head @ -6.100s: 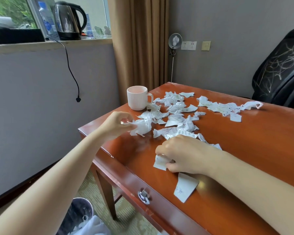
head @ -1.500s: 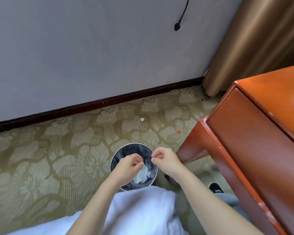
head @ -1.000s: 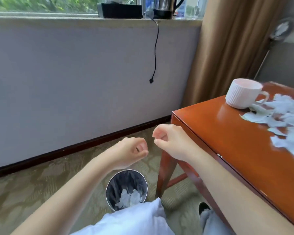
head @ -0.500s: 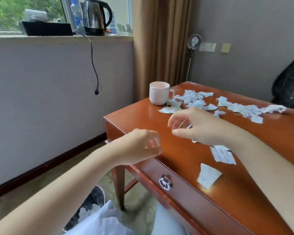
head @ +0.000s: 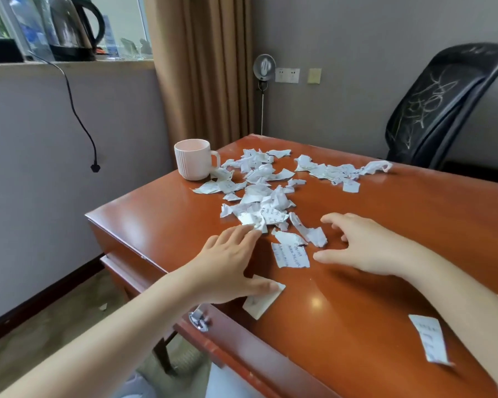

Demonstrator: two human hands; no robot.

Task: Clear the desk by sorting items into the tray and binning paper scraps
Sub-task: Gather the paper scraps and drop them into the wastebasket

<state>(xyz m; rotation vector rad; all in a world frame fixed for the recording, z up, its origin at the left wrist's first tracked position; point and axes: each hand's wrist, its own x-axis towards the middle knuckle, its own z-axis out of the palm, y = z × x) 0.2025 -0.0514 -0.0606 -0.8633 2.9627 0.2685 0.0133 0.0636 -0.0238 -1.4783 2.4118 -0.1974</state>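
Two hands over the desk (head: 342, 326), both open and gripping nothing. One written scrap (head: 430, 343) lies alone toward the near right; another scrap (head: 262, 301) sits at the front edge above the drawer pull (head: 199, 321). Left hand (head: 230, 262) lies flat, thumb pressing on that front-edge scrap, fingertips touching the near rim of the scrap pile (head: 259, 202). Right hand (head: 365, 245) is spread with fingers loosely bent, just beside a written slip (head: 291, 255) that lies between the hands. The pile covers mid-desk. Pink ribbed mug (head: 193, 159) stands upright by the left edge, touching scraps. A second strip of scraps (head: 337, 170) runs toward the far edge. Black chair (head: 437, 104) stands beyond it; kettle (head: 72, 27) on the sill.
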